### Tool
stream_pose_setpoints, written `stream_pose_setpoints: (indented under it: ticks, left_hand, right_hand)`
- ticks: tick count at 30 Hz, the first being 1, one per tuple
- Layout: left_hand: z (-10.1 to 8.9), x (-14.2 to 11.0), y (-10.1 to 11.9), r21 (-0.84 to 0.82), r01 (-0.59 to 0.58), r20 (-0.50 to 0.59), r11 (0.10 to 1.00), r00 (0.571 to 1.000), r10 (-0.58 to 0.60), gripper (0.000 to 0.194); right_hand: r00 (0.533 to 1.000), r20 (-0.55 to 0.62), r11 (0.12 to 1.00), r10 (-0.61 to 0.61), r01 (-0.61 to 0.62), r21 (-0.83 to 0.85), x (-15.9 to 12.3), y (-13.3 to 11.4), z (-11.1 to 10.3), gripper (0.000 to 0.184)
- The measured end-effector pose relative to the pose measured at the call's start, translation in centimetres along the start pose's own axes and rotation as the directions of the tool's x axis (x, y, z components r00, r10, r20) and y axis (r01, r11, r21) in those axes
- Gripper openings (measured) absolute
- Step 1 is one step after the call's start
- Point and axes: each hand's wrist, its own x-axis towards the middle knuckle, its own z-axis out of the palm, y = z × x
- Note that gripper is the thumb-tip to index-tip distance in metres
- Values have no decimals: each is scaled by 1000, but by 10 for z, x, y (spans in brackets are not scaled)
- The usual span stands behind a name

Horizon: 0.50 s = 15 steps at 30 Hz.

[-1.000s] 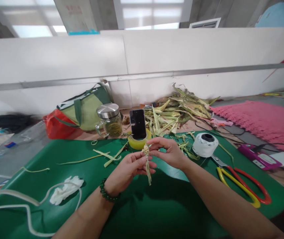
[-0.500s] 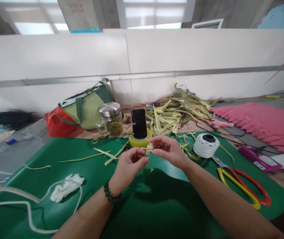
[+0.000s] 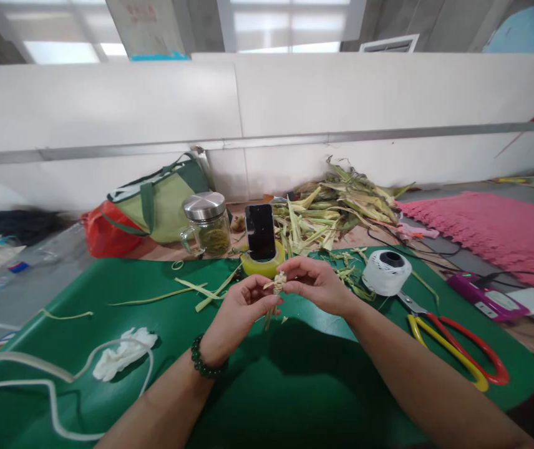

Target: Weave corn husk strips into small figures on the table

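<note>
Together, our two bare hands pinched one small, pale, knotted plant-fibre braid [image 3: 277, 284] above the glossy green table cover [image 3: 295, 399]. Our left hand [image 3: 243, 312] clamped its lower part between thumb and fingers, and our right hand [image 3: 319, 287] had its fingertips closed on the upper part. The braid looked lumpy and tightly woven, with one short end poking out to the left and several thin, loose strands hanging below. On our left wrist we wore one dark green bracelet [image 3: 201, 358] of round beads.

Near us lay one soft, crumpled white tissue [image 3: 124, 354], partly under a looping white cord [image 3: 56, 405], and one pair of metal scissors [image 3: 454, 343] with one red and one yellow handle. Farther off we had one round white spool [image 3: 386, 274] with a black core, and one upright black phone [image 3: 260, 232] at one glossy yellow tape roll [image 3: 261, 267]. Beyond, we saw one clear glass mug [image 3: 213, 237] with a brushed steel lid, and one rough, curling heap of dry yellow-green husks [image 3: 342, 199], too tangled to count.
</note>
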Motion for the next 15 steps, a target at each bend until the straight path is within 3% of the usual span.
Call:
stream_pose_setpoints:
  ticks: [15]
  left_hand:
    - [2, 1, -1, 23, -32, -19, 999, 999, 33, 29]
  right_hand:
    - [998, 12, 997, 66, -66, 33, 0, -2, 5, 31]
